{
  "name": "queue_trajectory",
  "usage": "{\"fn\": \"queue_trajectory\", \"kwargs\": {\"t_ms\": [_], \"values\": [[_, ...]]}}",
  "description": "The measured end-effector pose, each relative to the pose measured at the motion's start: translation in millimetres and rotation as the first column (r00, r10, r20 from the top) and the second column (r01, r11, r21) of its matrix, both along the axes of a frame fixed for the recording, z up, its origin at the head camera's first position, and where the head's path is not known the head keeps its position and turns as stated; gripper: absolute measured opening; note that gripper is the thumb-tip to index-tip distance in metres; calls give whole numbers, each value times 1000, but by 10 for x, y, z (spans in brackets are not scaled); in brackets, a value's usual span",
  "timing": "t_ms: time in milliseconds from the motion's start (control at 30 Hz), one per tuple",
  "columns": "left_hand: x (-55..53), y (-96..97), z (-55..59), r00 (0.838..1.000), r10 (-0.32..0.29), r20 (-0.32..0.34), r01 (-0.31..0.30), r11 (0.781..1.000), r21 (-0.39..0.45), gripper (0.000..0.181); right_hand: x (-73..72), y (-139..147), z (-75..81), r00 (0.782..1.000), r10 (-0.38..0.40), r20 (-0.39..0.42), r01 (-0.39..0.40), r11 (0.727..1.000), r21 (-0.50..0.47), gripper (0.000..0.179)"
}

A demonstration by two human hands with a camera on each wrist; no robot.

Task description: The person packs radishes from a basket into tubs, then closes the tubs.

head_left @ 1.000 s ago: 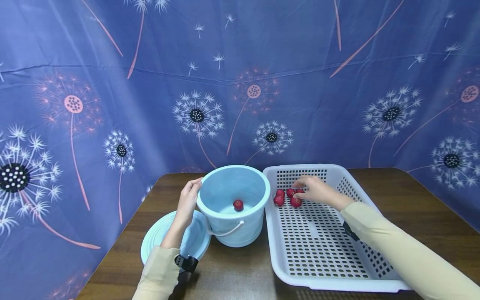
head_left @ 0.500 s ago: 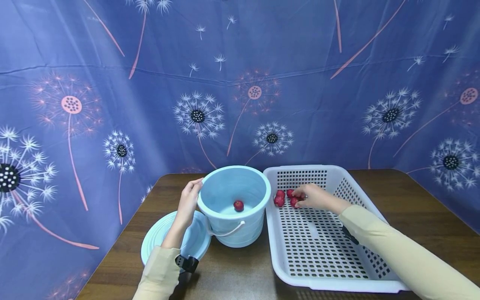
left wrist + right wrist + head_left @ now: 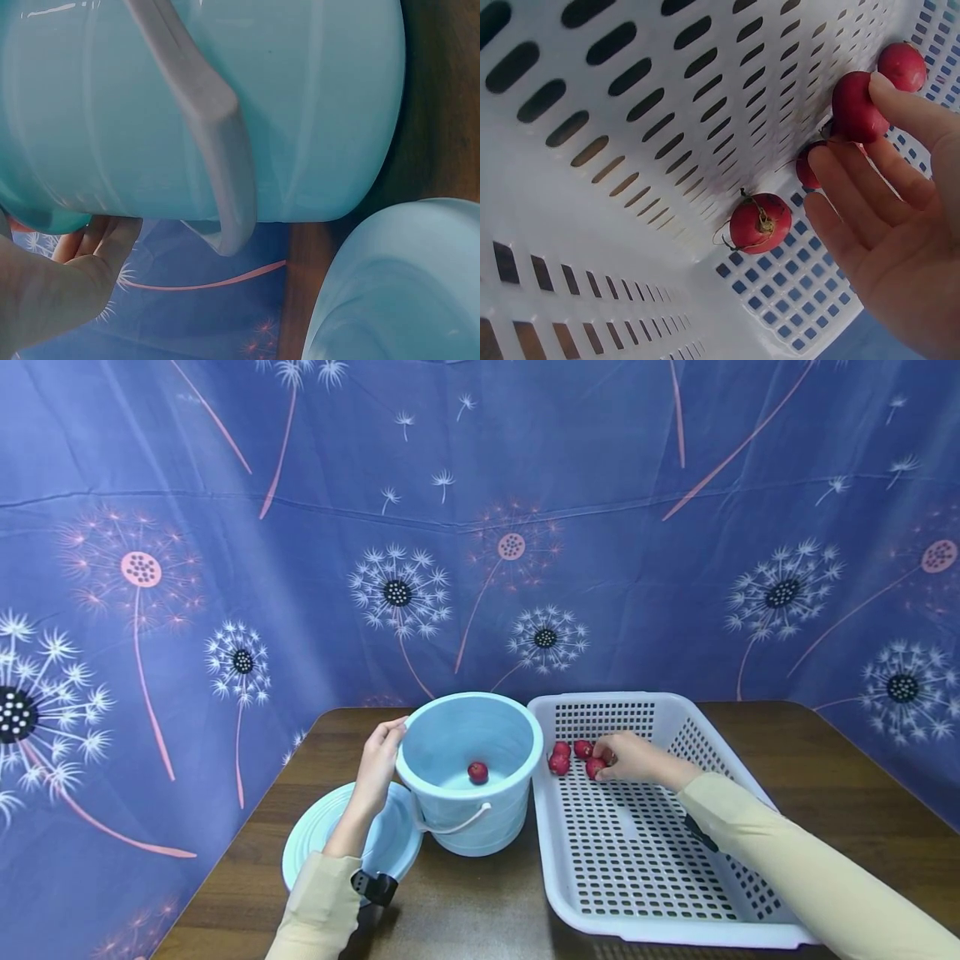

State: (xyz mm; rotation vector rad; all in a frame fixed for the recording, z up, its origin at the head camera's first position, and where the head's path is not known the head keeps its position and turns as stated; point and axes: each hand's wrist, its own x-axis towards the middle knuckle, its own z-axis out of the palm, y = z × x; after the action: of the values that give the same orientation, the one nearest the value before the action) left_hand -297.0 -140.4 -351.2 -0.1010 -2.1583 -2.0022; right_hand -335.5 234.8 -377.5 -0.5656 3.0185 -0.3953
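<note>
Right hand (image 3: 636, 757) lowered since the earlier frame; I observe its fingers pinching a radish (image 3: 855, 109); left hand (image 3: 379, 762) grips bucket rim (image 3: 465, 792).

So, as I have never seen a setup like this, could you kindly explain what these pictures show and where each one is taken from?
There is no robot here: a person works with a bare left hand and a bare right hand. The wide picture comes from a camera worn on the head, looking forward and down. The two close ones come from the left wrist camera and the right wrist camera, each looking at its own hand's work.

On the brown table are a light-blue bucket with one red radish inside, a light-blue lid beside it, and a white perforated basket holding several more radishes. The left hand holds the bucket by its rim; the right hand, inside the basket, pinches one of these radishes between thumb and fingers.
</note>
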Motion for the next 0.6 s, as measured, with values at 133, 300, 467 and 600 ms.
{"fn": "queue_trajectory", "kwargs": {"t_ms": [133, 300, 467, 600], "values": [[-3, -5, 1, 1000, 2, -3, -2, 1000, -1, 37, -10, 7, -14, 1000, -1, 3, 1, 1000, -5, 28], [0, -3, 8, 1000, 0, -2, 0, 1000, -5, 37, -5, 14, -21, 1000, -6, 19, 6, 1000, -2, 31], [4, -7, 18, 1000, 8, 2, -8, 1000, -2, 37, 0, 18, -8, 998, -25, 55, 26, 999, -19, 27], [13, -3, 25, 1000, 12, 4, -12, 1000, -2, 36, -7, 36, 20, 998, -28, 56, 29, 999, -18, 30]]}}
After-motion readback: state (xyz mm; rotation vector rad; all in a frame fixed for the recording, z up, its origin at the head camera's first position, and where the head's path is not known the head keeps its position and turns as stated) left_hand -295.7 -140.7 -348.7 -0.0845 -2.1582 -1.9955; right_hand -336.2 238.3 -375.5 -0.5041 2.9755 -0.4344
